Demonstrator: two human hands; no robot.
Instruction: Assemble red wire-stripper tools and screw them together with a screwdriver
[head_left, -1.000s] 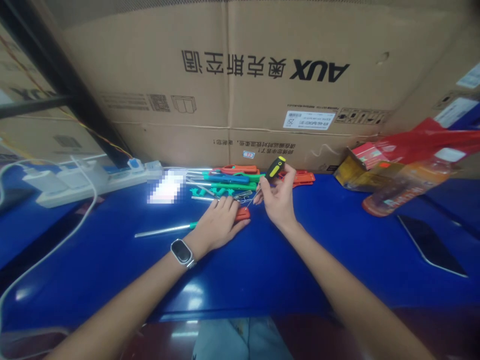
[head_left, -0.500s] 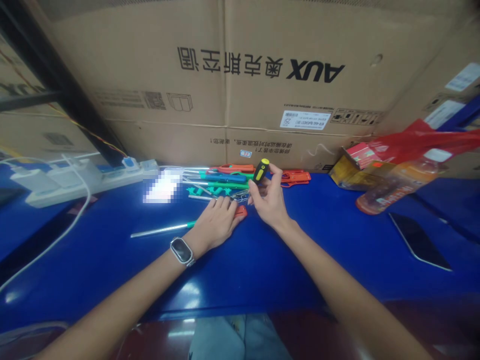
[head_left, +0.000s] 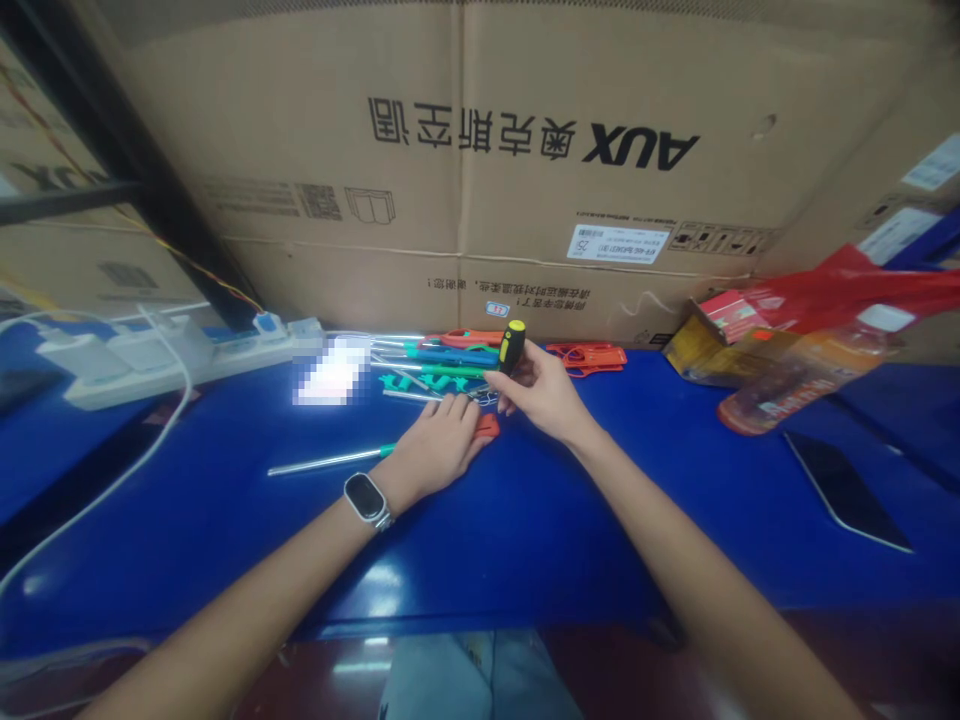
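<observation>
My right hand point(head_left: 541, 395) is closed around a small black screwdriver with a yellow cap point(head_left: 511, 346), held nearly upright, tip down near my left fingertips. My left hand point(head_left: 436, 448), with a watch on its wrist, lies palm down and fingers flat on a screwdriver with a red handle point(head_left: 487, 427) and a long steel shaft point(head_left: 322, 461) on the blue table point(head_left: 225, 520). Just beyond both hands lies a heap of green, blue and orange-handled tools point(head_left: 450, 360).
A big cardboard box point(head_left: 480, 170) walls off the back. A white power strip with cables point(head_left: 165, 350) lies at left. At right are red and orange packets point(head_left: 795, 340), orange plastic pieces point(head_left: 589, 355) and a dark phone point(head_left: 844, 488).
My right hand has carried the yellow-capped screwdriver left and down, closer to my left fingertips, and tilted it more upright. My left hand has stayed on the red-handled screwdriver.
</observation>
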